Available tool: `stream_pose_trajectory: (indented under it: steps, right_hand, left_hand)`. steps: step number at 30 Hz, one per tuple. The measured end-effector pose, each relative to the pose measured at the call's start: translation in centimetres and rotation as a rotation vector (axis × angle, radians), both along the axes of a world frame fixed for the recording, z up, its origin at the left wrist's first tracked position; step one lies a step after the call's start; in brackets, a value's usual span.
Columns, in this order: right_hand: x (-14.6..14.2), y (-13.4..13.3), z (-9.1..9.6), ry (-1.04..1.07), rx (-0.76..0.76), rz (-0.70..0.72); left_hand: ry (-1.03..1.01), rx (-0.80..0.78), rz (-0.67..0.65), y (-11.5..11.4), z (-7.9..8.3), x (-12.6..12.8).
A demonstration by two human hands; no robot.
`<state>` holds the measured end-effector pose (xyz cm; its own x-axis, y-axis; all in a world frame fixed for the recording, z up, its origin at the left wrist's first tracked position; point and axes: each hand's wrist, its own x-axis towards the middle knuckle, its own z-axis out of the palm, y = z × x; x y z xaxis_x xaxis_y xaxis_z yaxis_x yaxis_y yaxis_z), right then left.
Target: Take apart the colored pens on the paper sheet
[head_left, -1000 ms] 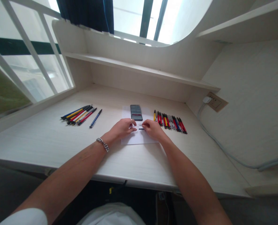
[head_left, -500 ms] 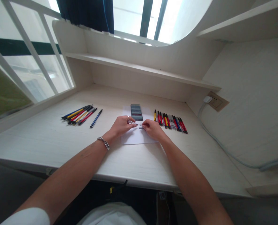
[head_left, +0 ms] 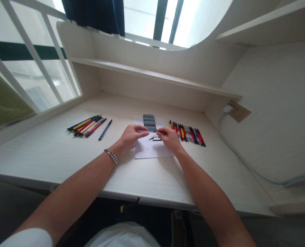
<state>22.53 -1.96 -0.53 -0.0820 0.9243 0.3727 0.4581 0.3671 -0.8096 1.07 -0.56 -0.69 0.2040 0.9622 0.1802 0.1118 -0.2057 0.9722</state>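
Observation:
My left hand (head_left: 135, 134) is above the white paper (head_left: 148, 152), thumb and fingers pinched together. A thin pale piece, perhaps part of a pen, seems to be between them, mostly hidden. Opposite it, my right hand (head_left: 170, 138) is closed in a pinch as well. Whatever small thing its fingertips hold is too small to name. Small dark pen parts (head_left: 157, 140) lie on the paper below the gap between my hands. Just beyond my fingertips lies a phone (head_left: 149, 122) with its screen facing up.
To the left, several pens (head_left: 87, 126) lie in a heap, with a single blue pen (head_left: 105, 130) beside them. A row of several pens (head_left: 187, 133) lies right of the paper. A cable (head_left: 229, 145) runs from the wall socket (head_left: 238, 111) down the right side.
Both hands have shifted slightly away from me, towards the phone. The clear pen barrel seen in my left fingers is now mostly hidden. More of the dark parts on the paper shows.

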Motion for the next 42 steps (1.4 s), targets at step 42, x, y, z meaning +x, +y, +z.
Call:
stream_pose_trajectory:
  steps: [42]
  right_hand:
    - [-1.9, 0.3, -0.9, -0.781, 0.047, -0.077]
  left_hand:
    - [0.085, 0.054, -0.094, 0.3, -0.5, 0.3]
